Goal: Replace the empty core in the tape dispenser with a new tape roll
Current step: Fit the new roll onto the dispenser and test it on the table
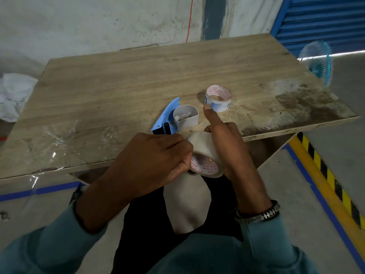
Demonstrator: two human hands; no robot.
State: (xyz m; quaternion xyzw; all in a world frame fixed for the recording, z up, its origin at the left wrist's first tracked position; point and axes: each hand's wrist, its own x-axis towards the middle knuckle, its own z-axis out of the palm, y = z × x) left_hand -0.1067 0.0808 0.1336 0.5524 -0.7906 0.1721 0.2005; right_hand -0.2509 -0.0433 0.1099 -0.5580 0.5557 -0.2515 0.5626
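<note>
- Glossy clear tape roll (205,155), round, red-printed core, off the wood-grain tabletop's (138,76) near edge.
- Right hand (223,139) grips it, thumb straight.
- Left hand's (150,161) fingers pinch its rim.

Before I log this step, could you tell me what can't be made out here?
- Left hand fingertips: head view, curled against the new roll; tape end unseen.
- Dispenser handle end: behind the left hand.
- Core lettering: too small.
- Fan: blurred.
</note>
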